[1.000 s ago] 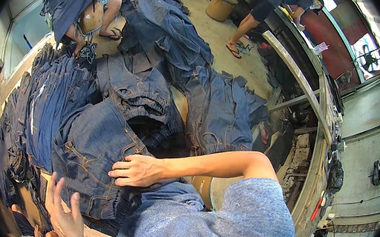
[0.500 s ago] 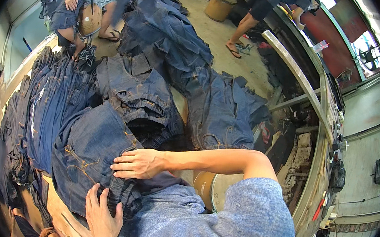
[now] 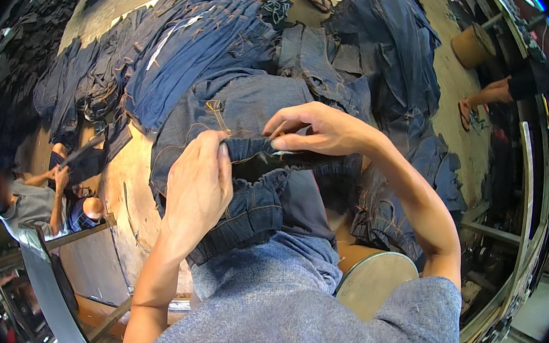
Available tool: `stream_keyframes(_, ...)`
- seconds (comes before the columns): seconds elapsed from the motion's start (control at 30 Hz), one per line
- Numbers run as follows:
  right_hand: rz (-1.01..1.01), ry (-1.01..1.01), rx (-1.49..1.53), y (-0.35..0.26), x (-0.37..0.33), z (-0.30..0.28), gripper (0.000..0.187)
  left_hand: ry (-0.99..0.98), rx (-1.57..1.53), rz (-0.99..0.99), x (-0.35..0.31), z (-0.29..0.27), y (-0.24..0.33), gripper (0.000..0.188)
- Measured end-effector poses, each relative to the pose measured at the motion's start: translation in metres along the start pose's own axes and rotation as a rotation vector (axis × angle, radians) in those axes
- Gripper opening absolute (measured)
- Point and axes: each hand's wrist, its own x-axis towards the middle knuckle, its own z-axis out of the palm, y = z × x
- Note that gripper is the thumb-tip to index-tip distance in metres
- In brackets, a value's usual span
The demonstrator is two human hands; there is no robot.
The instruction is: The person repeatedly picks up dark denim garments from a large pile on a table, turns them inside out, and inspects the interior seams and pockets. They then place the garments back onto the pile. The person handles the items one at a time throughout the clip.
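Observation:
Dark blue denim pants with a gathered elastic waistband lie across my lap. Loose orange threads stick out near the waist. My left hand pinches the waistband's edge between thumb and fingers. Beside it, to the right, my right hand has thumb and forefinger closed at the same edge, the other fingers curled. A small pale bit shows under its thumb, too small to name. Between and below the hands the waist opening gapes, dark inside.
Stacked blue denim garments lie ahead on the left, and a denim heap lies beyond. A round drum is by my right side. One person sits at lower left; another bends at far right.
My view has swung left. Both hands have gone from lying spread on the denim to gripping the waistband, which now gapes. The seated person at lower left has come into fuller view.

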Motion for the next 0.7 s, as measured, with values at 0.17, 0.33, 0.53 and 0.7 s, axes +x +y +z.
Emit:
stream_keyframes(0.17,0.026,-0.058,-0.022,-0.007,-0.009,-0.010,0.044,-0.037,-0.027,0.043,0.012,-0.001,0.003,0.050)
stream_keyframes(0.33,0.008,0.007,0.032,0.003,-0.004,-0.018,0.044,-0.132,0.014,0.137,0.015,0.001,0.002,0.100)
stream_keyframes(0.53,-0.076,0.035,0.020,0.001,0.003,-0.016,0.052,-0.172,0.084,0.141,0.012,-0.004,0.003,0.114)
stream_keyframes(0.7,-0.051,0.001,-0.012,-0.004,0.005,-0.001,0.067,-0.207,0.150,0.109,-0.001,-0.008,-0.001,0.115)
